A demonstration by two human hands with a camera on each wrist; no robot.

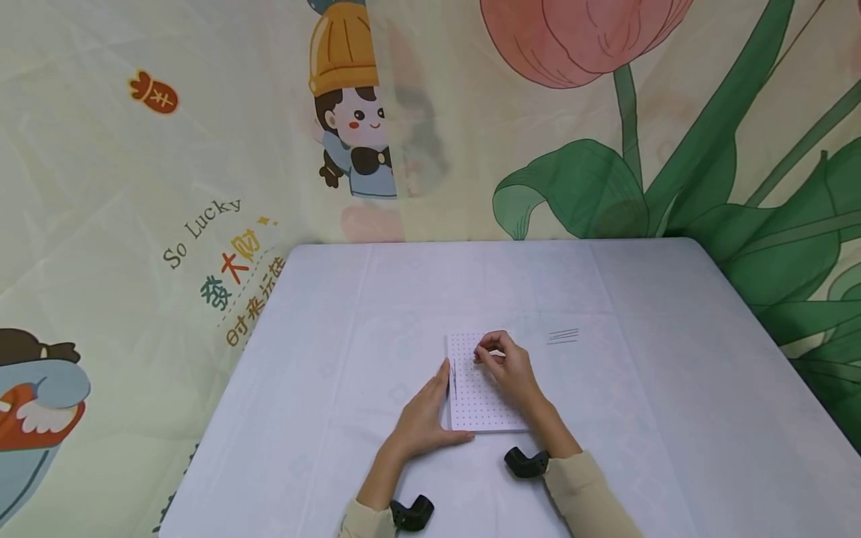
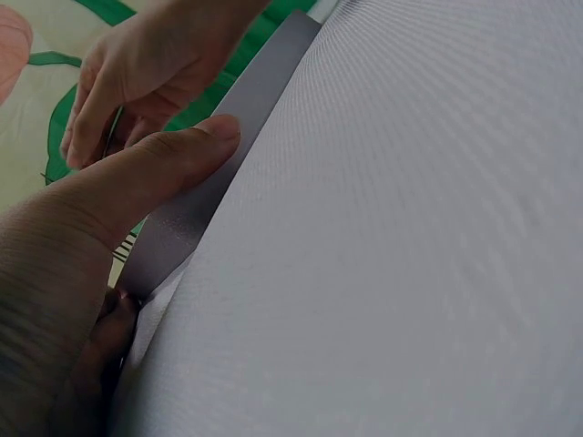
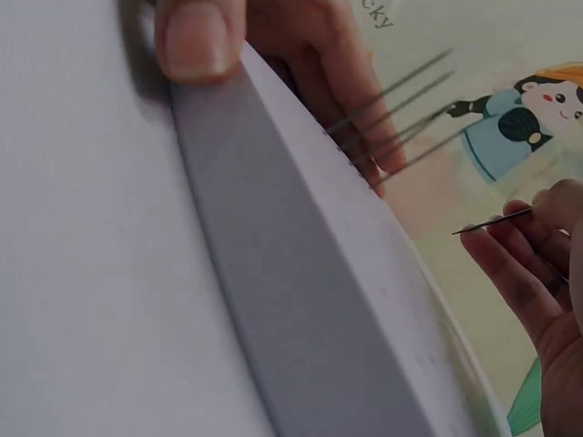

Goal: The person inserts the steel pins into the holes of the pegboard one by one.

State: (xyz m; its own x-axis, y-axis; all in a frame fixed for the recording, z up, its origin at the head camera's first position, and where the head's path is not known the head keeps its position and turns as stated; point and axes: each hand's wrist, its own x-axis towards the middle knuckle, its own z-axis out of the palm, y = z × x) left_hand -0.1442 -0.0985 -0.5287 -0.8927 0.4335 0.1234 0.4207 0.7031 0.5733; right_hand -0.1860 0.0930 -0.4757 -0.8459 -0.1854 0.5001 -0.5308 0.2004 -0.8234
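A white board (image 1: 483, 409) with rows of small dark holes lies on the table. Several thin metal pins (image 3: 393, 91) stand upright along its left side. My left hand (image 1: 422, 420) rests at the board's near left corner, its fingers straight along the left edge and its thumb (image 2: 173, 155) flat against the near side. Above the upper part of the board, my right hand (image 1: 513, 372) pinches a thin dark pin (image 3: 492, 221) between thumb and fingers. In the right wrist view that pin is apart from the standing ones.
To the right of the board lie several loose thin pins (image 1: 563, 336), roughly side by side. A white cloth covers the table (image 1: 350, 336). Behind it hangs a printed backdrop (image 1: 444, 202). Black wrist devices (image 1: 527, 463) are worn at both sleeves.
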